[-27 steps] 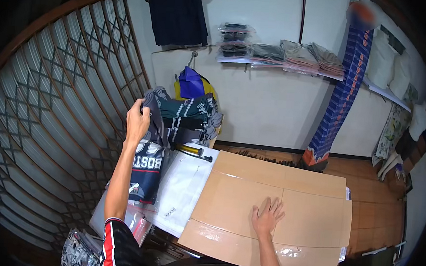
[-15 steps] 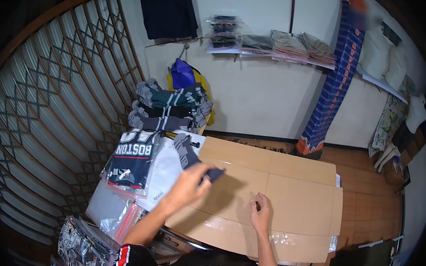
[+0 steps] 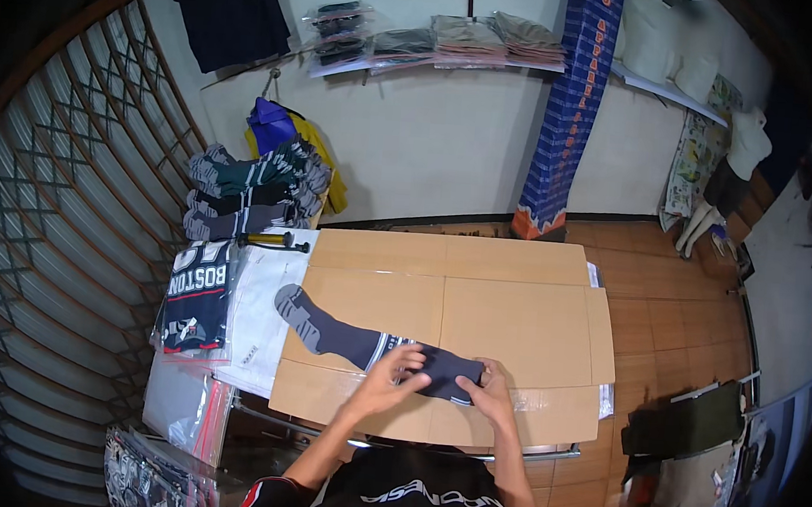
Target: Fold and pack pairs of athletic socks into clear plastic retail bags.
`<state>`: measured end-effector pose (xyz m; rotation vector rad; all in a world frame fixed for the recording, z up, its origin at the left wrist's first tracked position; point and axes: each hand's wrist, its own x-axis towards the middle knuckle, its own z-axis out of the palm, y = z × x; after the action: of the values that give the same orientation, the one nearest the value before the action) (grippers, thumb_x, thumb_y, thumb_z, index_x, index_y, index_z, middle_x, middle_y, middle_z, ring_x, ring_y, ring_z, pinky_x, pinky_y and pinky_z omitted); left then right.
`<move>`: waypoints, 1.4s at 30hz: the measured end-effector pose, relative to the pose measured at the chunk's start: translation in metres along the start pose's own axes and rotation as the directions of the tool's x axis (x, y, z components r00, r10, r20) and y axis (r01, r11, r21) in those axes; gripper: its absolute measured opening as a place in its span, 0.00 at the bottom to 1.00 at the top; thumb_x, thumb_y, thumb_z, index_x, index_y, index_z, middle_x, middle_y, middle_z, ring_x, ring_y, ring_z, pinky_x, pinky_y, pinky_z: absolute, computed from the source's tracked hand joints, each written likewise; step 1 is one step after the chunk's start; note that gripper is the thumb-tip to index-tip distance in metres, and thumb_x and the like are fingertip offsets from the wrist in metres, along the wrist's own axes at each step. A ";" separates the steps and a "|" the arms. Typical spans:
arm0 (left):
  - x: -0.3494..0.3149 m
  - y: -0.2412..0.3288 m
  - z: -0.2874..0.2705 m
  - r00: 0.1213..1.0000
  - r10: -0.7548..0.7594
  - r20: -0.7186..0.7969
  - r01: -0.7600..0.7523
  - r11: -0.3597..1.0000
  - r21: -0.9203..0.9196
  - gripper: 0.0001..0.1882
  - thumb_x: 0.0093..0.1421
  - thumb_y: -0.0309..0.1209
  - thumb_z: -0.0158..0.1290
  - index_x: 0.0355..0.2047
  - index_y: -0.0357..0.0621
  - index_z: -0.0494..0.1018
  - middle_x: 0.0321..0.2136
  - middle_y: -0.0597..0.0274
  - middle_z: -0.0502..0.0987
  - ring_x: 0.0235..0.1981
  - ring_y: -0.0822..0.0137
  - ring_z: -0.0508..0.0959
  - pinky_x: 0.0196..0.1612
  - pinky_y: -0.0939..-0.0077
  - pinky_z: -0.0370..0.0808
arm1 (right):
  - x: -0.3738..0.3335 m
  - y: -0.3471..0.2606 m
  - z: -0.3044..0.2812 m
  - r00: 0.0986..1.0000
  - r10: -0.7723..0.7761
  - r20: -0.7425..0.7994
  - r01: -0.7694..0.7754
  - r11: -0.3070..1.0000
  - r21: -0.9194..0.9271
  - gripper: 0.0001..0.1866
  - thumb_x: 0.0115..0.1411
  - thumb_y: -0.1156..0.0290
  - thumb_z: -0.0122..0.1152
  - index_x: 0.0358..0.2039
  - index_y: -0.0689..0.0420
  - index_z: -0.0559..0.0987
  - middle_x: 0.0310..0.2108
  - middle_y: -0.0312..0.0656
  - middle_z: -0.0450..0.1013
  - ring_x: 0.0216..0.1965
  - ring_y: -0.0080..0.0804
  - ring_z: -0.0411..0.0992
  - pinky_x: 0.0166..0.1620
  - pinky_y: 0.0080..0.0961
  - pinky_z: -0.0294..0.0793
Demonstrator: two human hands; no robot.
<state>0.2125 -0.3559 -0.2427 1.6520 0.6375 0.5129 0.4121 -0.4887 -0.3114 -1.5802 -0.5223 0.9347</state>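
Observation:
A long dark grey sock [image 3: 332,335] with lighter grey patches on its foot and white bands lies across the flat cardboard [image 3: 523,328]. Its toe points to the upper left, its cuff to the right. My left hand [image 3: 387,384] curves over the leg of the sock just beside the white bands, thumb and fingers bent on the fabric. At the cuff end, my right hand [image 3: 493,394] pinches the edge, its thumb on top and part of its fingers hidden.
Stacked socks [image 3: 251,186] stand at the back left. A bagged dark jersey [image 3: 198,295] and white plastic packages [image 3: 261,309] lie left of the cardboard. Packed clothes [image 3: 150,481] sit lower left, beside a folding metal gate [image 3: 72,183]. Garments hang on a rack [image 3: 695,434] at right.
The sock went from hanging in my left hand to lying stretched over the cardboard. My right hand, free before, now grips its cuff. The view has shifted.

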 end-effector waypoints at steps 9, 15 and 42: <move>-0.025 -0.015 -0.071 0.920 0.082 -0.384 0.070 0.928 0.367 0.26 0.62 0.33 0.63 0.58 0.36 0.71 0.52 0.43 0.79 0.54 0.54 0.79 0.55 0.59 0.76 | 0.048 0.058 -0.058 0.942 -0.287 -0.175 0.242 0.941 -0.237 0.32 0.59 0.78 0.68 0.60 0.67 0.62 0.51 0.63 0.76 0.57 0.51 0.75 0.60 0.36 0.72; -0.035 -0.031 -0.058 0.909 0.203 -0.363 0.051 0.812 0.582 0.24 0.58 0.29 0.63 0.54 0.34 0.73 0.52 0.41 0.74 0.55 0.43 0.74 0.59 0.54 0.72 | 0.049 0.000 -0.114 0.815 -0.399 -0.420 0.205 0.877 -0.435 0.25 0.56 0.74 0.72 0.52 0.68 0.73 0.50 0.63 0.76 0.52 0.58 0.76 0.56 0.40 0.75; -0.026 -0.068 -0.032 0.832 0.205 -0.515 0.159 0.802 0.576 0.24 0.52 0.32 0.69 0.48 0.38 0.76 0.54 0.43 0.71 0.58 0.42 0.68 0.63 0.49 0.65 | 0.045 -0.020 -0.114 0.772 -0.485 -0.411 0.112 0.740 -0.664 0.13 0.62 0.68 0.69 0.34 0.65 0.77 0.25 0.52 0.76 0.25 0.46 0.74 0.34 0.38 0.73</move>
<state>0.1642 -0.3416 -0.3035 2.1208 1.3270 0.8979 0.5320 -0.5181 -0.3030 -2.1514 -0.6732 -0.0314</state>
